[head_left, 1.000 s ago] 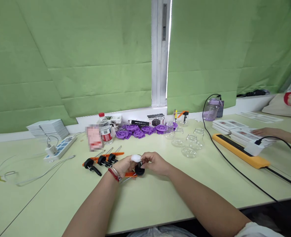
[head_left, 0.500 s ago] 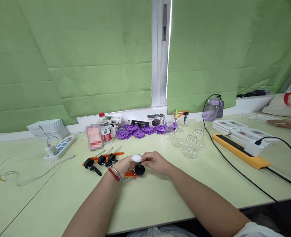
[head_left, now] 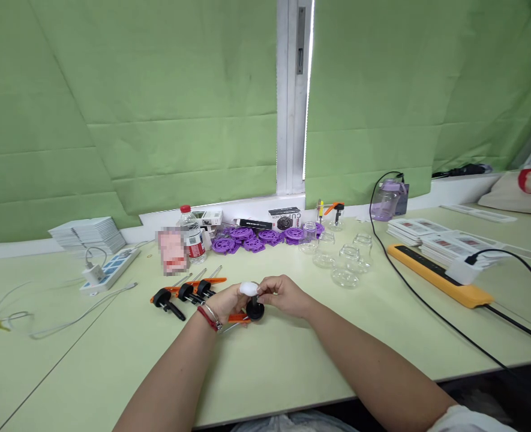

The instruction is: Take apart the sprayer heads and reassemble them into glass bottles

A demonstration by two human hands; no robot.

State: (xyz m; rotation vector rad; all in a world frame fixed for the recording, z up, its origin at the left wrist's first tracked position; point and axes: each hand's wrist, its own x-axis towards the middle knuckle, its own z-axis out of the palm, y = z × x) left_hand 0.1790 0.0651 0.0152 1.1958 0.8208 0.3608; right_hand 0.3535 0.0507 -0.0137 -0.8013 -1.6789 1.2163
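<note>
Near the middle of the table, my left hand is closed around a black part with an orange lever, its round black cap facing down and its stem upward. A white, rounded piece covers the stem's upper end; its exact kind is unclear. My right hand pinches at the stem from the right, just below the white piece. The fingertips partly hide the stem. Left of my hands lie several similar black parts with orange levers and metal rods.
Clear glass jars stand beyond my right hand. Purple openwork discs lie at the back beside a red-capped bottle. Power strips, one white and one orange, flank the work area. A black cable crosses the right side.
My hands and the held part stay nearly still. Another person's hand at the far right has withdrawn from the papers there.
</note>
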